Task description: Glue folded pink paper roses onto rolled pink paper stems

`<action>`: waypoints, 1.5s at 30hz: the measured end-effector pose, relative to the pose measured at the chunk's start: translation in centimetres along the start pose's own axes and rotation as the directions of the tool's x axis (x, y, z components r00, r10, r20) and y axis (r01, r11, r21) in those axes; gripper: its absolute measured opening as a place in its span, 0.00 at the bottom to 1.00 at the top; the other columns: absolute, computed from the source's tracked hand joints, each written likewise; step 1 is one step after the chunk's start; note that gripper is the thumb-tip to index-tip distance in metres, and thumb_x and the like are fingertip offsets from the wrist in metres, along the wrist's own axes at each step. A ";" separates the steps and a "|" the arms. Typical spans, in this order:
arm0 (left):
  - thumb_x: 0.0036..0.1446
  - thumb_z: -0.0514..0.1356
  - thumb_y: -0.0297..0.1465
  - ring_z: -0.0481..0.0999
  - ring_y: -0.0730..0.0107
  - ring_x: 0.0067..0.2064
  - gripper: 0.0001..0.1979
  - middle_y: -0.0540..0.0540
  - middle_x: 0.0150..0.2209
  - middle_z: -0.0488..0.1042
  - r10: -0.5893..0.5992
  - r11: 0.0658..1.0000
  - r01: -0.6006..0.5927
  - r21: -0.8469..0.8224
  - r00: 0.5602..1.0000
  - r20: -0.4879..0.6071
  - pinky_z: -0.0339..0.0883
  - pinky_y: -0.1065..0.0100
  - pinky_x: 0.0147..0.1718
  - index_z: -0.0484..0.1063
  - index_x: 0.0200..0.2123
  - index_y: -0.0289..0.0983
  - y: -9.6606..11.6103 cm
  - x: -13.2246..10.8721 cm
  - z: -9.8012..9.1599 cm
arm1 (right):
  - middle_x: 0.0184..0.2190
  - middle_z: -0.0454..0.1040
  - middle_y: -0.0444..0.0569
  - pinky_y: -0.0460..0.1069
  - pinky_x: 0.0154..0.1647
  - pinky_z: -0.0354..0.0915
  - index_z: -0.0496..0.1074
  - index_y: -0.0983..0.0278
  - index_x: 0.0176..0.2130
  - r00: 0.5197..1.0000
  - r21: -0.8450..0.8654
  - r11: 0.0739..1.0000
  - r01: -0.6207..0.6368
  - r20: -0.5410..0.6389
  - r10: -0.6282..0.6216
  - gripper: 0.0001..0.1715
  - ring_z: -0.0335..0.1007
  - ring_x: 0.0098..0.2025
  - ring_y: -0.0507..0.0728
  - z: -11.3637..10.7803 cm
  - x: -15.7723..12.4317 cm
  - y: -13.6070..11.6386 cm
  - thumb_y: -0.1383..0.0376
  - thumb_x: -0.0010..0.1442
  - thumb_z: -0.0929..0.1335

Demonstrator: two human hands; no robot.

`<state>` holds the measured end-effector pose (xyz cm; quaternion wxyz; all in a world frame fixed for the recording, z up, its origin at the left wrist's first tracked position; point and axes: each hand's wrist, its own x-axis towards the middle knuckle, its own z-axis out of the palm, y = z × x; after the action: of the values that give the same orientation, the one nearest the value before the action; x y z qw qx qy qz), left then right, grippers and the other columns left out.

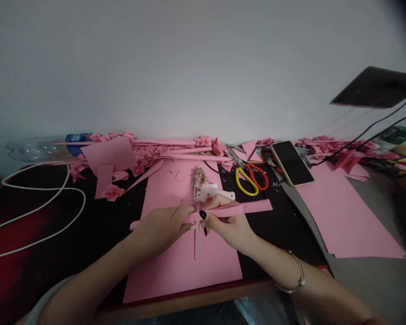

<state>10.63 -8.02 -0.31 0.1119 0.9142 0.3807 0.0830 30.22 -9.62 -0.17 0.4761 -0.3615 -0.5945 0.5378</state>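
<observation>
Between my two hands stretches a folded strip of pink paper (259,206). My left hand (160,225) is closed around its left part, whose rolled end pokes out past the wrist side. Thumb and fingers of my right hand (228,228) pinch the paper near its middle, and the flat end runs out to the right. Beneath the hands, a white hot glue gun (206,192) lies on a large pink sheet (182,271), with a clear glue stick (196,248) pointing toward me. The fingers partly hide the strip's middle.
Scissors (246,178) with yellow and red handles lie beyond my right hand, beside a phone (292,163). Pink paper flowers (149,158) and rolled stems line the wall. More pink sheets (345,212) lie at right. A white cable (84,198) loops at left, near a plastic bottle (37,148).
</observation>
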 end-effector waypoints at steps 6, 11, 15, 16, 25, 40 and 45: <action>0.66 0.43 0.36 0.76 0.67 0.30 0.18 0.46 0.30 0.76 0.028 0.996 -0.026 0.081 0.999 -0.026 0.65 0.70 0.27 0.69 0.36 0.36 0.1 0.0 0.3 | 0.19 0.69 0.41 0.45 0.20 0.62 0.67 0.63 0.26 0.998 -0.171 0.984 0.050 -0.024 -0.055 0.10 0.63 0.20 0.49 0.1 -0.4 0.0 0.64 0.59 0.68; 0.67 0.41 0.36 0.76 0.65 0.29 0.19 0.45 0.29 0.75 0.004 0.997 -0.001 0.080 0.999 -0.035 0.66 0.68 0.26 0.69 0.36 0.35 0.3 -0.1 0.3 | 0.20 0.69 0.41 0.44 0.19 0.62 0.65 0.62 0.28 0.999 0.012 0.999 -0.041 -0.013 0.041 0.11 0.62 0.19 0.48 0.3 -0.1 0.1 0.62 0.58 0.68; 0.68 0.36 0.37 0.76 0.63 0.29 0.24 0.42 0.31 0.76 0.059 0.986 -0.040 0.160 0.991 -0.117 0.66 0.65 0.25 0.69 0.35 0.34 0.1 -0.1 0.6 | 0.18 0.65 0.40 0.44 0.19 0.57 0.67 0.63 0.26 0.997 -0.121 0.991 -0.051 -0.059 0.044 0.12 0.59 0.20 0.48 0.4 0.0 -0.1 0.62 0.57 0.70; 0.68 0.36 0.37 0.76 0.62 0.28 0.25 0.41 0.31 0.76 0.066 0.984 -0.042 0.172 0.989 -0.134 0.66 0.65 0.25 0.69 0.35 0.34 0.0 -0.2 0.7 | 0.18 0.65 0.40 0.44 0.20 0.56 0.67 0.63 0.26 0.997 -0.105 0.993 -0.059 -0.061 0.053 0.12 0.59 0.20 0.48 0.4 0.0 -0.1 0.62 0.57 0.70; 0.69 0.37 0.37 0.77 0.66 0.29 0.22 0.44 0.31 0.77 0.102 0.987 -0.062 0.150 0.956 -0.276 0.67 0.68 0.25 0.66 0.35 0.35 0.1 0.0 0.8 | 0.19 0.68 0.40 0.44 0.19 0.58 0.68 0.63 0.28 0.996 -0.088 0.996 -0.012 -0.085 0.004 0.09 0.61 0.20 0.48 0.6 -0.4 -0.4 0.62 0.58 0.69; 0.68 0.38 0.38 0.76 0.66 0.28 0.24 0.43 0.30 0.77 0.036 0.983 -0.003 0.183 0.984 -0.177 0.67 0.68 0.26 0.69 0.34 0.35 0.0 0.1 1.1 | 0.19 0.67 0.41 0.44 0.19 0.56 0.68 0.64 0.26 0.997 -0.108 0.993 -0.050 -0.069 0.042 0.10 0.60 0.20 0.48 0.7 -0.3 -0.2 0.64 0.58 0.69; 0.68 0.36 0.38 0.76 0.66 0.27 0.25 0.43 0.30 0.77 0.102 0.983 -0.061 0.174 0.965 -0.240 0.67 0.68 0.24 0.69 0.34 0.34 -0.1 0.1 1.3 | 0.18 0.68 0.42 0.44 0.20 0.57 0.69 0.64 0.26 0.996 -0.109 0.991 -0.073 -0.062 0.067 0.10 0.60 0.20 0.48 0.7 -0.4 0.0 0.63 0.58 0.69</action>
<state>10.94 -8.12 -1.62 -0.0164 0.9176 0.3592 0.1693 29.66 -10.18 -0.21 0.4531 -0.4234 -0.5966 0.5094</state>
